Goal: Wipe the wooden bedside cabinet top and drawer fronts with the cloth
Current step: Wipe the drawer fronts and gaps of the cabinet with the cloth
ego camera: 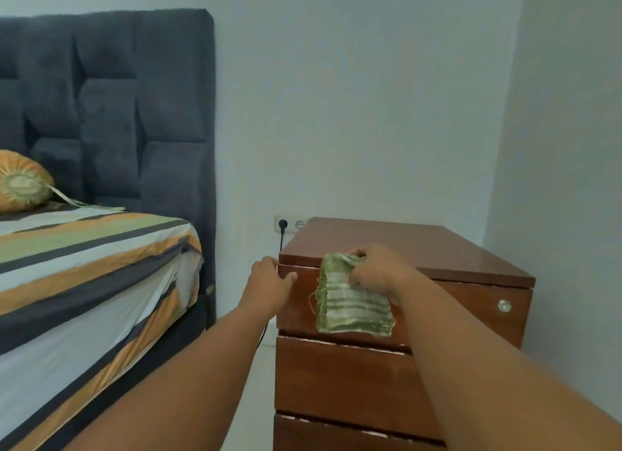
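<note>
The wooden bedside cabinet (420, 245) stands in the room's corner, with three drawer fronts facing me. A green-and-white striped cloth (353, 306) hangs over the top drawer front (471, 302), just under the top's front edge. My right hand (380, 272) grips the cloth's upper part and holds it against that drawer. My left hand (269, 284) clasps the cabinet's left front corner at the top drawer, thumb on the front and fingers round the side. A round metal lock (504, 305) sits at the top drawer's right end.
A bed with a striped sheet (87, 265) and a dark padded headboard (111, 104) stands to the left, with a narrow gap to the cabinet. A wall socket (289, 224) with a black plug and cable sits behind the cabinet's left side. White walls close in behind and on the right.
</note>
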